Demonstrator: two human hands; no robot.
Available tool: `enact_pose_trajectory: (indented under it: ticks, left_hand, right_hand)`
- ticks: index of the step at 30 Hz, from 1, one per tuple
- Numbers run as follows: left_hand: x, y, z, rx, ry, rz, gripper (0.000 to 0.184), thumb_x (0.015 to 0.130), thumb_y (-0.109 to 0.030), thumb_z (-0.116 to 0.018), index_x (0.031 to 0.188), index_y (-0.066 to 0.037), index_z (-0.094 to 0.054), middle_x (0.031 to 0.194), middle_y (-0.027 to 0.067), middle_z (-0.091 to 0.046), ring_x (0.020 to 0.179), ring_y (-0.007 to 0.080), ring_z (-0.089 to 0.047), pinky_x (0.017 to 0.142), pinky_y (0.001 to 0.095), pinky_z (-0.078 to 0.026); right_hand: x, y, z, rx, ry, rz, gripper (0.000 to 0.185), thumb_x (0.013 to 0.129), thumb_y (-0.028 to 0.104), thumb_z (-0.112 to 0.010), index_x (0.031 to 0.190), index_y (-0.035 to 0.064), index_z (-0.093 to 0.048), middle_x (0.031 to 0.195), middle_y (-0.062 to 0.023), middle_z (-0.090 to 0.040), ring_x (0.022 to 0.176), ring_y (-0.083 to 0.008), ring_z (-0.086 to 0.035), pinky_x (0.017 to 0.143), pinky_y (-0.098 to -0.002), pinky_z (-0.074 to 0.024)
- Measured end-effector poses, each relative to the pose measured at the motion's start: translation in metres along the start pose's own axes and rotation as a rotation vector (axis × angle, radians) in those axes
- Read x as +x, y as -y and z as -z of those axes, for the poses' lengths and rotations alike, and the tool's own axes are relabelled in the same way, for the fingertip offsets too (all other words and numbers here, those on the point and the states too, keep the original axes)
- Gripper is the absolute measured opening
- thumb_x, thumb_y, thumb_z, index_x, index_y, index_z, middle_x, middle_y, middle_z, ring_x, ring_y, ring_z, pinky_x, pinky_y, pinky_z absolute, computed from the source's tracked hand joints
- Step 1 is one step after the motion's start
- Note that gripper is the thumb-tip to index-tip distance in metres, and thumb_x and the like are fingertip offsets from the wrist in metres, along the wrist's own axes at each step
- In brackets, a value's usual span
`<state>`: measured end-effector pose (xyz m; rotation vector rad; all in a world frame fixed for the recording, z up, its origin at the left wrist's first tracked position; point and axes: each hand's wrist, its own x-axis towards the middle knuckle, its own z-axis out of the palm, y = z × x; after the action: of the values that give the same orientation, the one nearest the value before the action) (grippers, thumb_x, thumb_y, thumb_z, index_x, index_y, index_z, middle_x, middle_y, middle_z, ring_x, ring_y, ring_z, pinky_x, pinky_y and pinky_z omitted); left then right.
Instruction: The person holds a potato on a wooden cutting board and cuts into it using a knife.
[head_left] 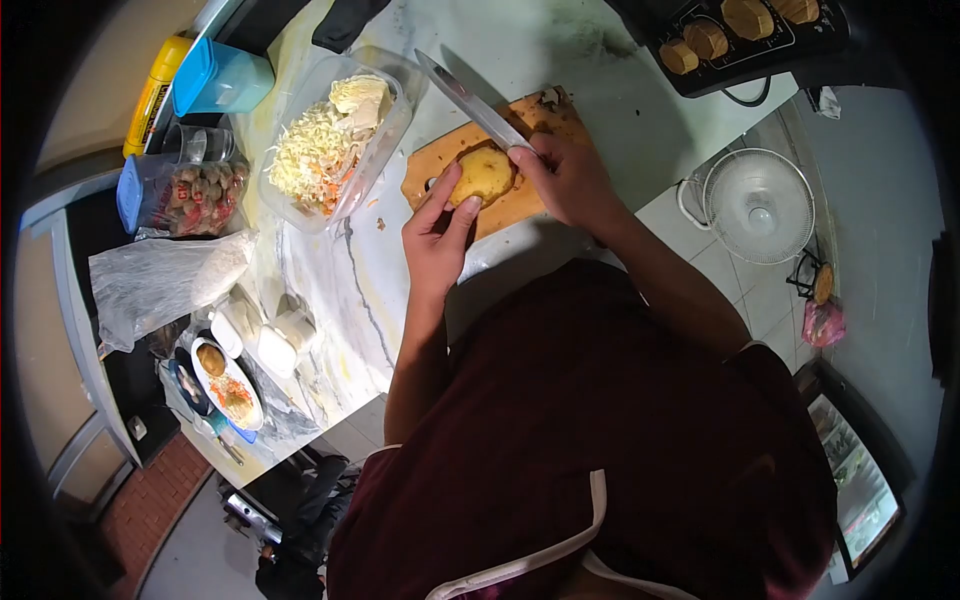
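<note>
My left hand (437, 235) is closed around the near side of a yellow potato (483, 178), which looks peeled. Fingers and thumb press on its edge over a wooden cutting board (508, 217). In my right hand (572, 182) is a kitchen knife (468, 100), gripped at the handle, which the fingers mostly hide. Its blade points up and to the left, beyond the potato. My right thumb lies close to the potato's right edge; whether it touches cannot be seen. Dark scraps lie on the board's far right part.
Left of the board stands a clear plastic container (385, 150) of shredded cabbage and carrot. Farther left are a blue-lidded tub (235, 85), a jar (190, 190), a plastic bag (150, 280) and an oval plate (250, 412). A stove (760, 45) and a colander (760, 240) are at right.
</note>
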<state>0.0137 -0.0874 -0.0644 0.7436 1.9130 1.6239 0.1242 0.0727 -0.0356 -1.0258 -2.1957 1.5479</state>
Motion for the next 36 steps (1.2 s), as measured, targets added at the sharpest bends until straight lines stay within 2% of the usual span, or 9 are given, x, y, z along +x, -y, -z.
enact_pose_trajectory:
  ticks: [3,5,13,15,18,25,27,30,36]
  left_hand:
    - [0.001,-0.004,0.0,-0.05,-0.007,0.075,0.044,0.09,-0.008,-0.069,0.132,-0.003,-0.058,0.082,-0.0036,-0.057,0.071,0.0035,-0.048,0.066,0.0174,-0.041]
    - [-0.001,-0.004,0.001,-0.08,-0.004,0.103,0.044,0.09,-0.008,-0.069,0.132,-0.004,-0.058,0.081,-0.0039,-0.056,0.07,0.0035,-0.048,0.065,0.0172,-0.041]
    - [0.002,-0.009,0.0,-0.18,-0.005,0.164,0.042,0.091,-0.009,-0.067,0.133,-0.004,-0.058,0.079,-0.0051,-0.054,0.069,0.003,-0.046,0.063,0.0169,-0.039]
    - [0.003,-0.007,-0.001,-0.042,-0.003,0.076,0.042,0.093,-0.011,-0.065,0.134,-0.004,-0.056,0.081,-0.0051,-0.055,0.069,0.0028,-0.045,0.063,0.0168,-0.038]
    - [0.005,-0.011,0.0,-0.166,-0.027,0.114,0.04,0.095,-0.012,-0.063,0.134,-0.005,-0.056,0.085,-0.004,-0.058,0.071,0.0032,-0.046,0.064,0.017,-0.039]
    - [0.008,-0.007,-0.005,-0.101,-0.075,0.048,0.035,0.098,-0.014,-0.058,0.132,-0.006,-0.058,0.088,-0.0015,-0.06,0.072,0.0033,-0.048,0.065,0.0172,-0.04]
    - [0.009,-0.012,-0.005,-0.23,-0.083,0.154,0.035,0.099,-0.016,-0.057,0.132,-0.005,-0.057,0.089,-0.0009,-0.06,0.07,0.0025,-0.047,0.062,0.017,-0.039]
    - [0.004,-0.017,-0.004,-0.244,-0.029,0.239,0.036,0.098,-0.015,-0.058,0.132,-0.004,-0.056,0.091,-0.0014,-0.06,0.069,0.002,-0.046,0.061,0.0172,-0.039]
    - [-0.002,-0.023,-0.011,-0.247,-0.045,0.163,0.044,0.091,-0.008,-0.067,0.133,-0.004,-0.055,0.087,-0.0043,-0.058,0.067,0.0013,-0.043,0.057,0.0174,-0.036]
  right_hand:
    - [-0.003,0.007,0.001,-0.003,0.036,-0.041,0.03,0.093,0.033,-0.06,0.081,0.0052,-0.063,0.059,-0.0047,-0.052,0.057,-0.0127,-0.047,0.056,-0.031,-0.0399]
    - [-0.002,0.007,0.001,-0.031,0.033,0.015,0.034,0.093,0.031,-0.059,0.074,0.0027,-0.057,0.057,-0.0102,-0.05,0.052,-0.0203,-0.047,0.054,-0.0357,-0.0394]
    - [-0.001,0.008,0.002,0.022,0.041,0.007,0.034,0.093,0.031,-0.059,0.076,0.0014,-0.057,0.058,-0.0113,-0.05,0.053,-0.0207,-0.047,0.054,-0.0356,-0.0395]
    - [-0.002,0.01,0.002,0.041,0.016,-0.029,0.033,0.093,0.03,-0.059,0.076,0.0013,-0.058,0.058,-0.0118,-0.05,0.053,-0.0214,-0.047,0.054,-0.0358,-0.0396]
    - [-0.006,0.015,0.001,0.014,-0.001,0.046,0.032,0.093,0.03,-0.059,0.079,0.0014,-0.06,0.059,-0.0122,-0.05,0.054,-0.0229,-0.049,0.055,-0.0363,-0.0399]
    - [-0.001,0.015,0.003,-0.035,0.031,0.01,0.034,0.093,0.031,-0.058,0.077,0.0009,-0.057,0.061,-0.0138,-0.052,0.055,-0.0254,-0.05,0.056,-0.0374,-0.0405]
    - [-0.003,0.016,0.002,-0.049,0.061,0.04,0.034,0.094,0.031,-0.058,0.077,0.001,-0.057,0.061,-0.0138,-0.052,0.055,-0.0253,-0.05,0.056,-0.0375,-0.0406]
    - [-0.005,0.013,0.003,-0.078,0.082,0.031,0.034,0.094,0.032,-0.058,0.08,0.0012,-0.058,0.062,-0.0135,-0.053,0.056,-0.0248,-0.051,0.057,-0.0374,-0.0412]
    - [0.008,0.012,0.007,-0.101,0.144,0.02,0.033,0.094,0.032,-0.058,0.084,0.0017,-0.061,0.065,-0.0142,-0.056,0.059,-0.0245,-0.054,0.059,-0.0369,-0.043]
